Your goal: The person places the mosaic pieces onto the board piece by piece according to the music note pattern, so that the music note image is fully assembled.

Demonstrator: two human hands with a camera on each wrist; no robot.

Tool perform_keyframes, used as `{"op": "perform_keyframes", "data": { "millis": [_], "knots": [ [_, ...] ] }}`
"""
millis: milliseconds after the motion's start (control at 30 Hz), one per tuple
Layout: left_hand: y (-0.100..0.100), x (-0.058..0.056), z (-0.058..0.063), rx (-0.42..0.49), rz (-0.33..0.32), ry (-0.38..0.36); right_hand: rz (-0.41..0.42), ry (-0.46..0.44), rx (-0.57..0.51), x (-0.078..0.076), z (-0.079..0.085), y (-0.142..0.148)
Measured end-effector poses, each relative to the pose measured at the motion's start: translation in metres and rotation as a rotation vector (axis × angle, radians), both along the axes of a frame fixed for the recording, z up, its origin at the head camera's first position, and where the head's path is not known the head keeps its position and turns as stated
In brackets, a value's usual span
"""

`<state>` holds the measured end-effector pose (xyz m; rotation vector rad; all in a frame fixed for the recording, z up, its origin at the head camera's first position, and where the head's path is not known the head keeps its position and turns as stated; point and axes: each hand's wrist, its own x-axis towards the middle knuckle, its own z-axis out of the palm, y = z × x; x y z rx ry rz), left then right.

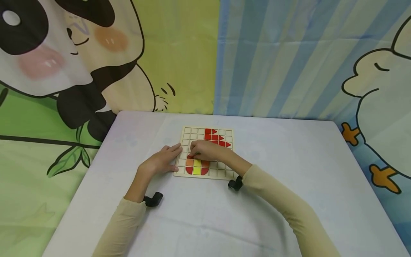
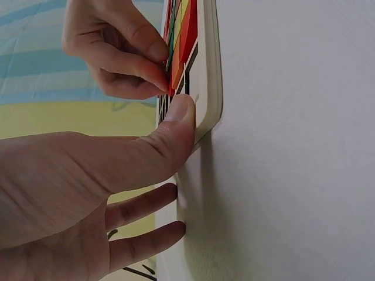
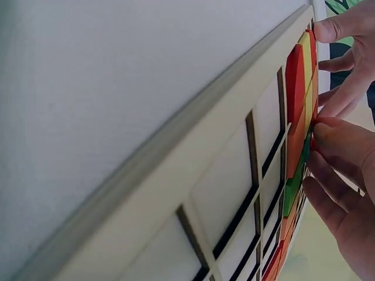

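Note:
A pale wooden grid board lies on the table. Rows of red pieces fill cells on its far side; on the near left, red, orange and yellow pieces form a rounded block. My left hand rests at the board's left edge, fingers spread, the thumb over its near corner. Reaching across the board, my right hand has its fingers curled and pinches a small red piece at the block's far left corner. Green pieces beyond the block are hidden from the head view by this hand.
The white table stretches around the board on all sides. Black wrist-worn devices show beside both wrists. A printed cloth backdrop with a panda and a white bird hangs behind the table.

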<state>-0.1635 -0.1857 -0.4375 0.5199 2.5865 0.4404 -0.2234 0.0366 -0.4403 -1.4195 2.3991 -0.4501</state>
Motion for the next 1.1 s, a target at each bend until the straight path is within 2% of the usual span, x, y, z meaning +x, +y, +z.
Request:
{"op": "perform_keyframes", "data": {
  "millis": [167, 400, 533, 833, 1100],
  "knots": [
    [0.0, -0.001, -0.001, 0.004, -0.002, 0.0, -0.002, 0.053, -0.019, 0.004, -0.002, 0.001],
    [-0.001, 0.001, -0.003, 0.004, 0.029, -0.019, -0.026, 0.118, 0.029, 0.012, -0.005, 0.001],
    [0.0, 0.001, -0.003, 0.011, 0.022, -0.007, -0.054, 0.095, 0.036, 0.015, 0.002, 0.005],
    [0.0, 0.0, -0.002, 0.013, 0.017, 0.006, -0.167, 0.014, -0.118, 0.023, 0.021, 0.032],
    [0.0, 0.0, -0.003, 0.032, 0.041, 0.001, -0.274, -0.008, -0.228, 0.021, 0.023, 0.058]
  ]
}}
